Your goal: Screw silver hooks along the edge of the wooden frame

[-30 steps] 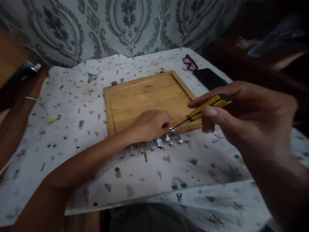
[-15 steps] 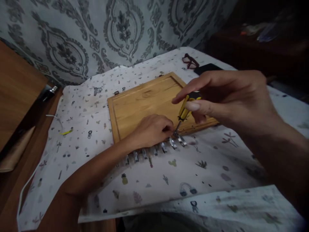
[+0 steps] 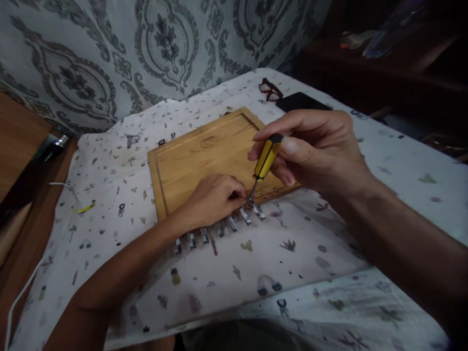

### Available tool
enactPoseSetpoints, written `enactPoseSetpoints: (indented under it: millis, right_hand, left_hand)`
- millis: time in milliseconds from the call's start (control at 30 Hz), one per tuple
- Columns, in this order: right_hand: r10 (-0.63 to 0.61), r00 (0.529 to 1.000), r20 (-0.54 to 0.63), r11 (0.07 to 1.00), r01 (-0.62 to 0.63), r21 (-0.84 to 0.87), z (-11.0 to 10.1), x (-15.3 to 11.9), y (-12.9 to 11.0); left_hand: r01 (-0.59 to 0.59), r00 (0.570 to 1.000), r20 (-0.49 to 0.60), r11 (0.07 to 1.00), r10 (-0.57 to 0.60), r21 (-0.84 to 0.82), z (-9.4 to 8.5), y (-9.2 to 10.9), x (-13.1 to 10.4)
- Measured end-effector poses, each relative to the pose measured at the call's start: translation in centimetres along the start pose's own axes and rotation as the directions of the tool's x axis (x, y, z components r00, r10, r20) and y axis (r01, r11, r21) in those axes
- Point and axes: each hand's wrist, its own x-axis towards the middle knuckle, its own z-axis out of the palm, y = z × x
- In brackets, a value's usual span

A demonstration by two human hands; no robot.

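Observation:
In my right hand [image 3: 316, 148] is a yellow and black screwdriver [image 3: 268, 158], its handle between thumb and fingers. The shaft slants down to a small metal piece [image 3: 250, 201] at the near edge of a wooden board [image 3: 204, 158]. My left hand [image 3: 217, 197] rests over that same edge, thumb and fingertips pinched together beside the screwdriver tip; what lies inside the pinch is hidden. A row of several bent metal clips [image 3: 233, 224] lies on the patterned cloth [image 3: 226, 273] along the board's near side.
Eyeglasses [image 3: 270, 90] and a flat black object [image 3: 302, 101] lie on the cloth behind the board. To the left are a small yellow item [image 3: 86, 207] and a white cable [image 3: 25, 287]. A patterned curtain or wall covering [image 3: 164, 48] borders the far side.
The whole view has shifted, so things appear farther left. The right hand's fingers have changed their hold, showing more of the screwdriver handle. The left hand stays at the board's edge.

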Motion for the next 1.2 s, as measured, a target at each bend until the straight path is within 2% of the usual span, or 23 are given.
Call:
enactPoseSetpoints:
  millis: [100, 233, 367, 467, 700, 833, 967, 1100, 1200]
  right_hand:
    - [-0.034, 0.999, -0.007, 0.998, 0.034, 0.047, -0.1, 0.0, 0.4]
    - [-0.027, 0.998, 0.055, 0.996, 0.022, 0.090, -0.2, -0.4, 0.8]
    - [0.069, 0.992, 0.105, 0.998, -0.069, -0.001, -0.4, -1.0, 0.7]
    - [0.105, 0.991, 0.078, 0.992, -0.099, -0.080, -0.4, -1.3, 0.6]
    - [-0.037, 0.999, -0.002, 0.993, 0.037, -0.112, -0.2, -1.2, 1.0]
    - [0.054, 0.995, 0.085, 0.997, -0.050, -0.052, -0.2, -1.5, 0.8]
    - [0.143, 0.974, 0.175, 0.988, -0.130, -0.084, -0.5, -1.7, 0.3]
    - [0.179, 0.966, 0.187, 0.982, -0.165, -0.088, -0.5, -1.7, 0.3]
    - [0.157, 0.977, 0.147, 0.987, -0.148, -0.069, -0.2, -1.7, 0.5]
  left_hand:
    - [0.011, 1.000, 0.003, 1.000, -0.011, 0.002, -0.1, 0.2, 0.0]
    - [0.018, 1.000, 0.006, 1.000, -0.018, -0.003, 0.0, 0.2, 0.0]
    - [-0.014, 1.000, -0.006, 0.999, 0.013, -0.032, 0.3, -0.2, 0.0]
    - [-0.030, 0.999, -0.018, 0.999, 0.030, -0.034, 0.4, -0.4, 0.0]
    - [-0.008, 0.999, -0.031, 1.000, 0.007, -0.029, 0.3, -0.2, 0.0]
    - [-0.039, 0.999, -0.038, 0.999, 0.038, -0.014, 0.5, -0.4, 0.1]
    - [-0.075, 0.996, -0.056, 0.997, 0.076, 0.009, 0.7, -0.8, 0.1]
    - [-0.057, 0.997, -0.044, 0.998, 0.057, 0.016, 0.6, -0.8, 0.0]
    - [-0.046, 0.998, -0.032, 0.999, 0.046, -0.006, 0.4, -0.5, 0.0]
